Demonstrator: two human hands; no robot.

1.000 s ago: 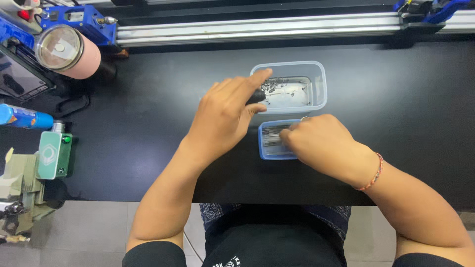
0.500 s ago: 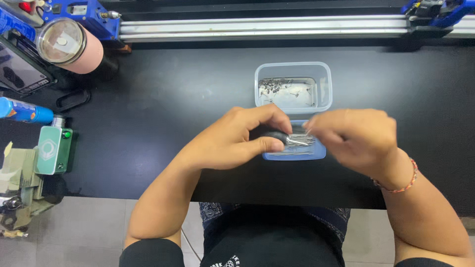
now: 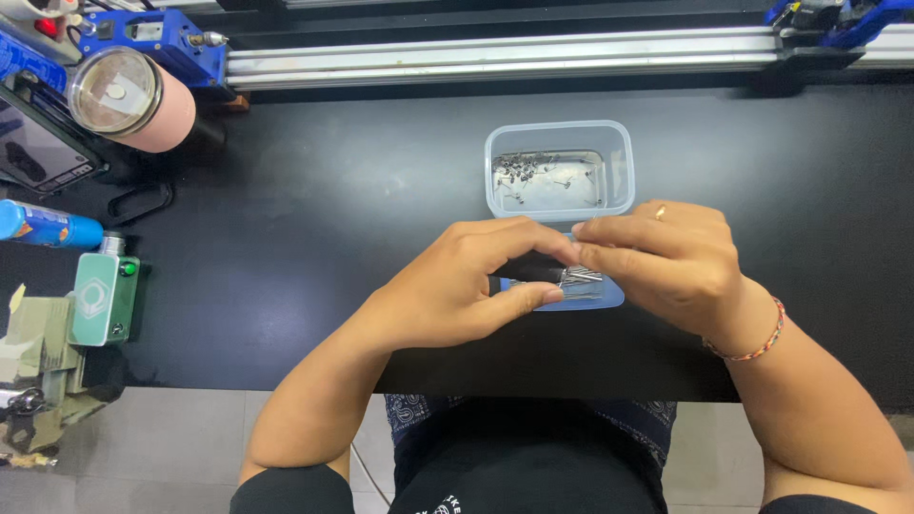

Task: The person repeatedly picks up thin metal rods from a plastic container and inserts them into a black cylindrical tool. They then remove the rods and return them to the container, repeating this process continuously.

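**Hands meeting over small tray**

Left hand (image 3: 457,286) and right hand (image 3: 666,262) fingertip to fingertip above a shallow blue tray (image 3: 595,297) of thin metal pins (image 3: 576,278). Pinching something tiny between them; what exactly, cannot tell. Tray partly hidden beneath both grips, just in front of clear tub (image 3: 559,171) on black table (image 3: 314,190).

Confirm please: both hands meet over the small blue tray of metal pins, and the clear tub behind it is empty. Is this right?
Not quite. The clear tub holds small dark metal parts, as the head view shows. The left hand and right hand do meet over the small blue tray of pins.
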